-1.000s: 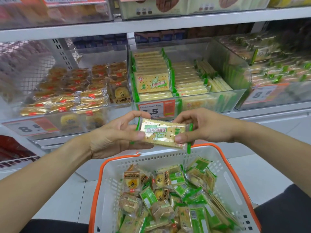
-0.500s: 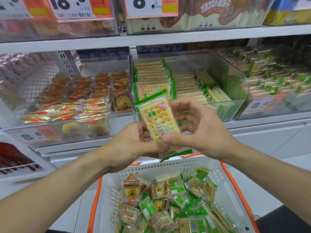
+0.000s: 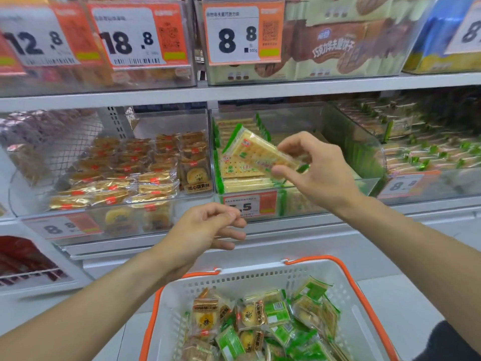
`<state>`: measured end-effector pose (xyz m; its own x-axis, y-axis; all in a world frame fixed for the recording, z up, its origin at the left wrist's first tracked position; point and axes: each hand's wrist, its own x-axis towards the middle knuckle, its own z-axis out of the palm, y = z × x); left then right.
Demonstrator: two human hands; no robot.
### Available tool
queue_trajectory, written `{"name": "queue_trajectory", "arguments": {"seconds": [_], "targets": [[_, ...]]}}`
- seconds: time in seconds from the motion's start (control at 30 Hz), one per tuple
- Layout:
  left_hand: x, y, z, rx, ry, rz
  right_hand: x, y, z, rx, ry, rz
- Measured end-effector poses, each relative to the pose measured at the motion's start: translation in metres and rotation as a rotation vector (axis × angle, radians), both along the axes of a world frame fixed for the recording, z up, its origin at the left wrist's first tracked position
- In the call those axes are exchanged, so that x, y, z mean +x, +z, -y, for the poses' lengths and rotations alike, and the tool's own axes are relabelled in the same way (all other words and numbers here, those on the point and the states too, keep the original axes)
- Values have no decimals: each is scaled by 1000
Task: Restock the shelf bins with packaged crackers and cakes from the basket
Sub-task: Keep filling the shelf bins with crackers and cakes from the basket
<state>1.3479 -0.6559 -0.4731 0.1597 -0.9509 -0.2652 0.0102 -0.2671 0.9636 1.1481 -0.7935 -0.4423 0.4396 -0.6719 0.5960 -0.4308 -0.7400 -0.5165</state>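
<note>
My right hand (image 3: 316, 169) pinches a green-edged cracker packet (image 3: 256, 151) by its right end and holds it tilted over the middle clear bin (image 3: 364, 149), which holds rows of the same crackers. My left hand (image 3: 205, 231) hangs below, in front of the bin's price tag, fingers loosely curled and holding nothing. The white basket with an orange rim (image 3: 263, 278) sits at the bottom, with several cracker packets and gold-wrapped cakes (image 3: 205, 312) in it.
A clear bin of gold-wrapped cakes (image 3: 130, 175) stands left of the cracker bin. Another bin of green-wrapped snacks (image 3: 429, 152) is on the right. The shelf above carries chocolate biscuit boxes (image 3: 338, 45) and price tags (image 3: 242, 35).
My left hand has let go of the cracker packet and dropped lower. My right hand has carried the packet up and forward over the middle bin. The view has tilted upward.
</note>
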Motion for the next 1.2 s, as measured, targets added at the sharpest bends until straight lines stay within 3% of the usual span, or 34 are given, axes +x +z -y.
{"name": "queue_trajectory", "arguments": {"seconds": [0.2,0.4,0.6,0.7,0.8,0.87,0.93,1.0,1.1,1.2], "targets": [[5,-8,3,44,7,32,26,-17,44,37,-56,-224],[5,-17,8,69,5,41,40,-23,47,116,-263,-215],[3,-26,12,105,-35,60,38,-19,51,220,-180,-253],[5,-28,13,110,-60,102,35,-25,44,122,-198,-136],[6,-33,15,109,-50,171,35,-33,20,-254,-211,-24],[7,-39,16,135,-14,234,36,-43,-4,-453,-110,6],[11,-44,17,194,-24,317,37,-59,-30,-500,95,-6],[17,-50,16,254,-148,526,40,-84,-51,-408,276,-66],[28,-57,10,346,-426,895,45,-140,-74,-61,363,-298],[35,-53,6,436,-526,934,49,-209,-95,268,309,-657]]}}
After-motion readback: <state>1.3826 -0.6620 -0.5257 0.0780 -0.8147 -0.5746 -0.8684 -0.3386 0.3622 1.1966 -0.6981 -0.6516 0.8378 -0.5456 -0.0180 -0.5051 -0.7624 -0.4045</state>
